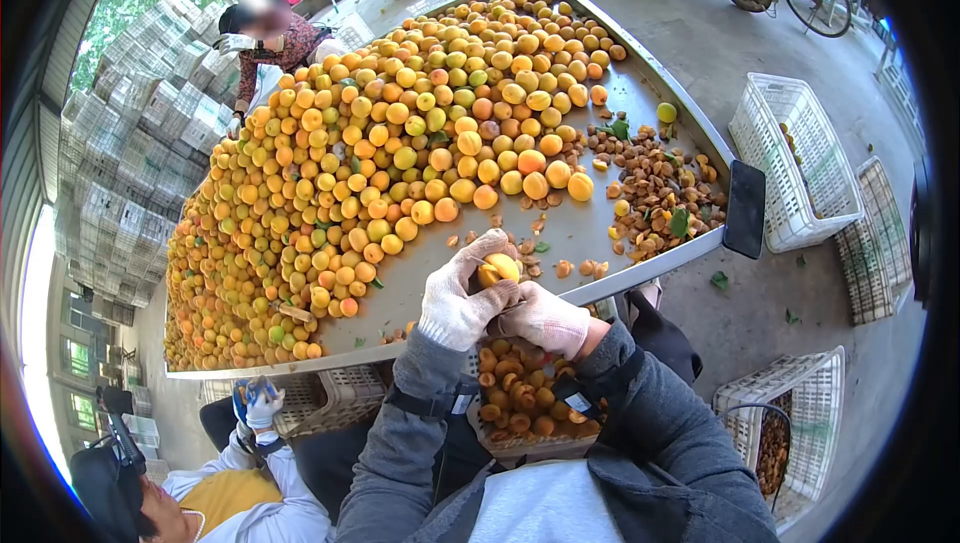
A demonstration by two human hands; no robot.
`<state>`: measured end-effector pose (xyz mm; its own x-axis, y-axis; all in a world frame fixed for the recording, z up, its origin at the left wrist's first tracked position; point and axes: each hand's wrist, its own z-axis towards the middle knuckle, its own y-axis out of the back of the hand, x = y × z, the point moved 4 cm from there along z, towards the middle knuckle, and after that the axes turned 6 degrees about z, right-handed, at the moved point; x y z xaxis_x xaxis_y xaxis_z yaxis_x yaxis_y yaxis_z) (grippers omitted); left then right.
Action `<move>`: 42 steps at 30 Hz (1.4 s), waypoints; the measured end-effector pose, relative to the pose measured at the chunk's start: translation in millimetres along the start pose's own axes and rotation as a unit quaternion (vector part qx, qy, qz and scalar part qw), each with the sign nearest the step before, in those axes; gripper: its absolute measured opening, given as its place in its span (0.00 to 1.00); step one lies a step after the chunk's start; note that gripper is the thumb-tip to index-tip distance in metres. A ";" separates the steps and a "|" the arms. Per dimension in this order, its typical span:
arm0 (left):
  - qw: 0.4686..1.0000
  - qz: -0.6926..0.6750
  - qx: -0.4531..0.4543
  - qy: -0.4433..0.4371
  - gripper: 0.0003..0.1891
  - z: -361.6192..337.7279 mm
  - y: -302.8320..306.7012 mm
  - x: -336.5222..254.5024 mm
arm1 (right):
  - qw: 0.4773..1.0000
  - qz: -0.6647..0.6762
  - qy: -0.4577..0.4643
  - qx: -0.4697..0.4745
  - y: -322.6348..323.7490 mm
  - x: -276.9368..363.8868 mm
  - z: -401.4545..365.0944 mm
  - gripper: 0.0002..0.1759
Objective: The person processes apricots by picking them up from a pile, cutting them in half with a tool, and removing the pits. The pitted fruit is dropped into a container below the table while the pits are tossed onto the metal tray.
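My left hand point(460, 293), in a white knit glove, is closed around a yellow apricot point(498, 269) that shows a dark line across it. My gloved right hand point(545, 319) presses its closed fingers against the underside of the same apricot; its fingertips are partly hidden. Both hands are above the near edge of a metal table point(400, 288) heaped with whole apricots point(400, 158). Below them, between my legs, a crate holds split apricot halves point(525, 393). Brown apricot pits point(665, 188) lie piled on the table to the right.
A phone point(744, 209) sits at the table's right corner. White plastic crates point(800, 168) stand on the floor at right, one with pits point(773, 448) inside. A co-worker point(220, 488) sits at my left, another person point(275, 48) is across the table. Stacked crates point(130, 163) fill the left background.
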<state>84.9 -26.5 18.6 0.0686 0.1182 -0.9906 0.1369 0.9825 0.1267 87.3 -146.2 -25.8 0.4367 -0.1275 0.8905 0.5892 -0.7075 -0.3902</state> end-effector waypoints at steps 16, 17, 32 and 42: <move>0.977 0.184 -0.084 -0.065 0.36 -13.6 1.8 12.4 | 0.977 0.030 0.147 -0.154 8.2 29.3 -6.5 0.17; 0.977 0.185 -0.082 -0.063 0.36 -14.9 0.4 7.3 | 0.976 0.032 0.146 -0.155 8.2 34.2 -9.7 0.17; 0.921 0.268 -0.214 -0.186 0.15 -9.1 -25.1 -1.1 | 0.910 0.140 0.261 -0.289 -0.1 11.5 4.7 0.07; 0.973 0.110 -0.183 -0.085 0.20 -10.6 -7.5 19.0 | 0.900 0.016 0.311 -0.305 1.2 18.7 2.7 0.06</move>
<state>74.7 -30.1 -1.7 0.2242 0.3356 -0.9149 -0.2587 0.9257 0.2761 98.0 -147.5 -10.2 -0.1290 -0.3855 0.9137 0.0172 -0.9221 -0.3866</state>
